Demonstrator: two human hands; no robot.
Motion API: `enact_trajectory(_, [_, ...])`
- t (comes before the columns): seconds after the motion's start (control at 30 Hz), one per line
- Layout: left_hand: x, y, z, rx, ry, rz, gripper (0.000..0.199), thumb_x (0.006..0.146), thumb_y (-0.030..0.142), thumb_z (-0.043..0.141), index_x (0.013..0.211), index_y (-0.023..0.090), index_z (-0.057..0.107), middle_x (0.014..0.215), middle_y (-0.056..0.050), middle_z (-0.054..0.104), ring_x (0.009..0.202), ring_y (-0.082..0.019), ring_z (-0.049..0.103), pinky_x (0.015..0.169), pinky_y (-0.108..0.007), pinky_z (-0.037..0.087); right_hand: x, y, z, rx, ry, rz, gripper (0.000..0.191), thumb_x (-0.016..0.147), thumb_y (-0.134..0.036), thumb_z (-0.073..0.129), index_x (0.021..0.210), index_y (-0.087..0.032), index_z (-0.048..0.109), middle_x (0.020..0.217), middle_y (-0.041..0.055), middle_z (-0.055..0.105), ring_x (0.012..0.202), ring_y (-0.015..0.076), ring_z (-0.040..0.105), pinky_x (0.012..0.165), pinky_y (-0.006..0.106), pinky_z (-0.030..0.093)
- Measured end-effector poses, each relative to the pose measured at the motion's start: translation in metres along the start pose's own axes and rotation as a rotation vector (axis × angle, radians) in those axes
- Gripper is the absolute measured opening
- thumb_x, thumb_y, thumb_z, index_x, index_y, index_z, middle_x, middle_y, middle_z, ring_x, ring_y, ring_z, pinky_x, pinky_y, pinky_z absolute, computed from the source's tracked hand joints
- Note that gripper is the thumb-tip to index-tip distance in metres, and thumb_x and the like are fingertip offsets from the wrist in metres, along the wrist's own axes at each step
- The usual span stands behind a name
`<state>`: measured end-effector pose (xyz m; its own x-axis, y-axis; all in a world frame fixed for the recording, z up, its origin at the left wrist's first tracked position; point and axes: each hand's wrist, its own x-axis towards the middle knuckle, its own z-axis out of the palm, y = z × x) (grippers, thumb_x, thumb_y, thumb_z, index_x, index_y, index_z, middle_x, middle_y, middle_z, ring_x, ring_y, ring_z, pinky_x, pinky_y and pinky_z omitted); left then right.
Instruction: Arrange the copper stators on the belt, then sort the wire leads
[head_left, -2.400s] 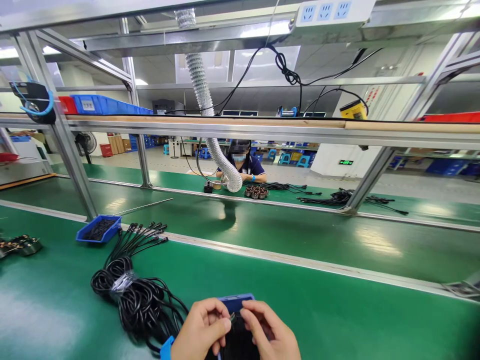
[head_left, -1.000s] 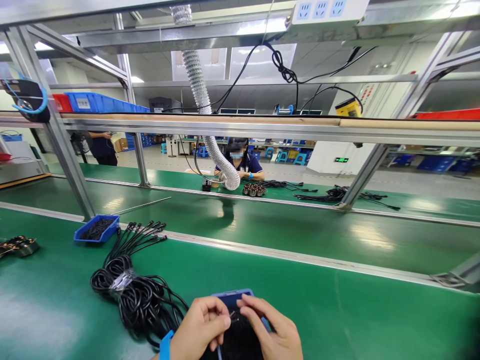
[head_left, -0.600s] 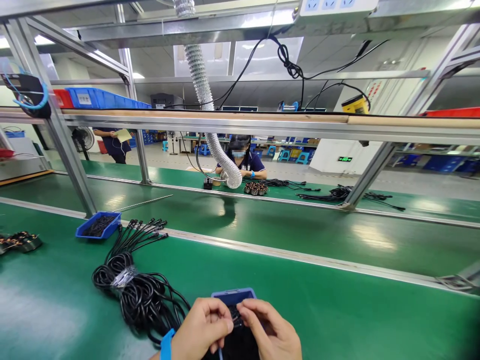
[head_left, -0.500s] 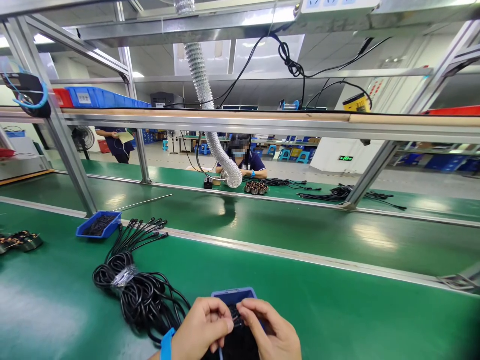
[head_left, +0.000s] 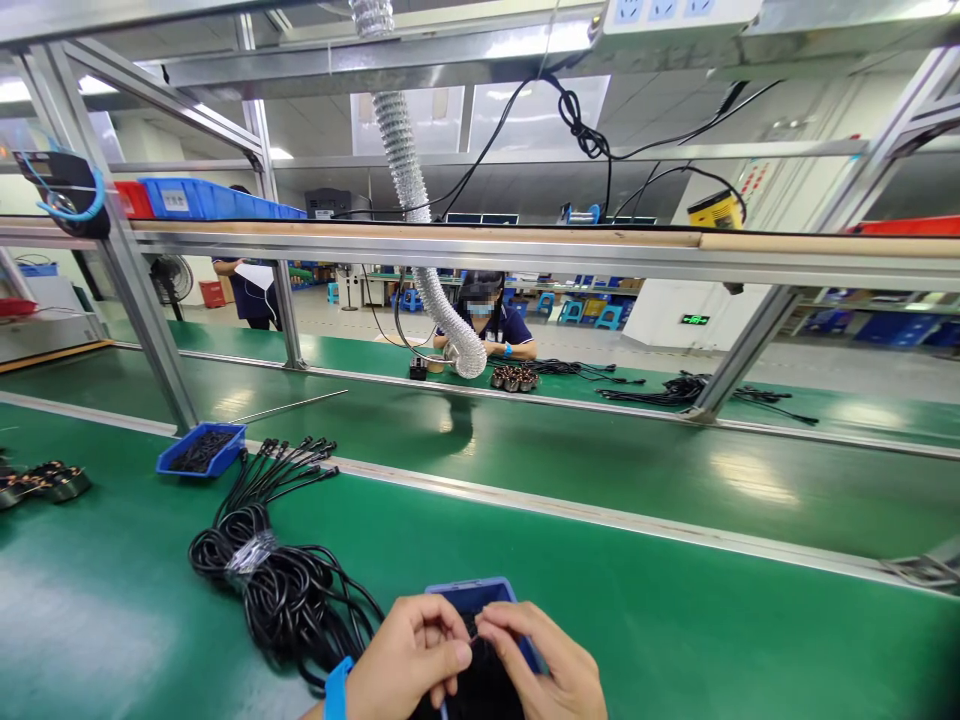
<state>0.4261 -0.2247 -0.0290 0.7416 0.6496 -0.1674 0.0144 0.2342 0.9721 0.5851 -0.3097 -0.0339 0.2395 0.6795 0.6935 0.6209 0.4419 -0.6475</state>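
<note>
My left hand [head_left: 412, 650], with a blue band at the wrist, has thumb and forefinger pinched together. Opposite it, my right hand [head_left: 541, 655] is also closed in a pinch, the fingertips of both hands nearly meeting. A thin dark reddish wire [head_left: 474, 640] shows between the fingertips; its ends are hidden by the fingers. Below the hands stands a blue bin [head_left: 471, 587], partly covered by them, with dark contents too unclear to name. Left of my left hand lies a tied bundle of black cables [head_left: 277, 590], its connector ends fanned out toward the back.
A small blue tray [head_left: 225, 455] of black pieces sits at the back left, near copper-wound parts [head_left: 60, 483]. Metal frame posts [head_left: 142, 260] and a shelf rail [head_left: 525, 250] cross ahead. A flexible silver duct [head_left: 409, 170] hangs down. A co-worker [head_left: 510, 325] sits opposite.
Both hands stay almost in place. The dark pieces seen between the fingertips earlier no longer show there; a thin wire does. The standing person in the background has shifted right.
</note>
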Motion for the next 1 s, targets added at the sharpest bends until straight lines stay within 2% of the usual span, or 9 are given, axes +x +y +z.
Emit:
enact_trajectory(0.07, [0.0, -0.001, 0.0, -0.011, -0.007, 0.003, 0.064, 0.056, 0.069, 0.084, 0.078, 0.015, 0.058, 0.053, 0.005, 0.051, 0.047, -0.008, 0.047, 0.042, -0.018, 0.034, 0.002, 0.001, -0.003, 0.034, -0.01, 0.012, 0.02, 0.086, -0.012, 0.071, 0.094, -0.03, 0.075, 0.08, -0.0057, 0.078, 0.068, 0.0109, 0.074, 0.069, 0.013, 0.057])
enact_trajectory(0.23, [0.0, -0.004, -0.001, -0.037, -0.048, 0.052, 0.063, 0.06, 0.07, 0.083, 0.078, 0.013, 0.063, 0.055, 0.003, 0.053, 0.048, -0.008, 0.049, 0.043, -0.018, 0.035, 0.006, 0.001, -0.004, 0.204, -0.072, 0.015, 0.029, 0.088, -0.008, 0.067, 0.102, -0.033, 0.074, 0.085, -0.0047, 0.079, 0.072, 0.013, 0.076, 0.069, 0.017, 0.06])
enact_trajectory(0.37, [0.0, -0.009, -0.003, -0.077, -0.161, 0.042, 0.06, 0.062, 0.067, 0.084, 0.078, 0.014, 0.062, 0.056, 0.002, 0.057, 0.044, -0.007, 0.049, 0.04, -0.018, 0.033, 0.003, 0.001, 0.002, 0.239, 0.027, -0.066, 0.026, 0.086, -0.008, 0.07, 0.099, -0.03, 0.072, 0.078, -0.0034, 0.077, 0.067, 0.014, 0.073, 0.064, 0.02, 0.06])
enact_trajectory(0.43, [0.0, -0.009, -0.004, -0.077, -0.164, 0.035, 0.059, 0.064, 0.067, 0.083, 0.079, 0.015, 0.06, 0.055, 0.002, 0.057, 0.043, -0.006, 0.046, 0.041, -0.018, 0.031, 0.001, 0.001, 0.004, 0.198, 0.049, -0.096, 0.024, 0.086, -0.008, 0.07, 0.098, -0.029, 0.07, 0.077, -0.0026, 0.075, 0.067, 0.0141, 0.071, 0.064, 0.022, 0.059])
enact_trajectory(0.53, [0.001, -0.006, -0.004, -0.022, -0.106, 0.023, 0.06, 0.063, 0.068, 0.082, 0.079, 0.015, 0.06, 0.053, 0.003, 0.055, 0.043, -0.006, 0.044, 0.042, -0.018, 0.031, 0.005, -0.002, 0.001, 0.116, 0.015, -0.176, 0.022, 0.089, -0.009, 0.068, 0.101, -0.026, 0.067, 0.078, -0.0008, 0.074, 0.068, 0.0144, 0.07, 0.065, 0.024, 0.059])
enact_trajectory(0.67, [0.001, -0.001, -0.003, 0.034, -0.042, -0.007, 0.058, 0.059, 0.066, 0.082, 0.076, 0.015, 0.06, 0.051, 0.005, 0.05, 0.045, -0.007, 0.045, 0.041, -0.019, 0.031, 0.014, -0.004, -0.003, -0.056, -0.076, -0.38, 0.019, 0.094, -0.009, 0.061, 0.107, -0.022, 0.066, 0.078, 0.0022, 0.075, 0.066, 0.0148, 0.07, 0.062, 0.024, 0.059])
enact_trajectory(0.77, [0.001, -0.001, -0.002, 0.012, -0.011, -0.04, 0.051, 0.061, 0.059, 0.082, 0.074, 0.015, 0.059, 0.053, 0.005, 0.05, 0.046, -0.007, 0.044, 0.04, -0.019, 0.029, 0.011, -0.002, 0.0, -0.18, -0.038, -0.514, 0.019, 0.096, -0.008, 0.056, 0.108, -0.019, 0.067, 0.077, 0.0041, 0.076, 0.065, 0.0156, 0.07, 0.061, 0.025, 0.058])
enact_trajectory(0.87, [0.0, -0.004, -0.001, 0.008, -0.02, -0.062, 0.047, 0.064, 0.055, 0.081, 0.076, 0.016, 0.058, 0.052, 0.006, 0.05, 0.044, -0.007, 0.041, 0.041, -0.019, 0.028, 0.002, 0.0, 0.007, -0.22, -0.016, -0.486, 0.018, 0.093, -0.007, 0.061, 0.105, -0.019, 0.067, 0.078, 0.0048, 0.076, 0.064, 0.0166, 0.07, 0.061, 0.027, 0.057])
enact_trajectory(1.0, [0.001, -0.005, -0.002, -0.032, -0.033, -0.001, 0.049, 0.065, 0.056, 0.081, 0.081, 0.016, 0.056, 0.055, 0.006, 0.052, 0.047, -0.007, 0.043, 0.043, -0.019, 0.031, 0.0, 0.002, 0.006, -0.168, -0.067, -0.291, 0.018, 0.093, -0.01, 0.062, 0.106, -0.022, 0.068, 0.084, 0.0027, 0.077, 0.071, 0.0157, 0.072, 0.067, 0.024, 0.059])
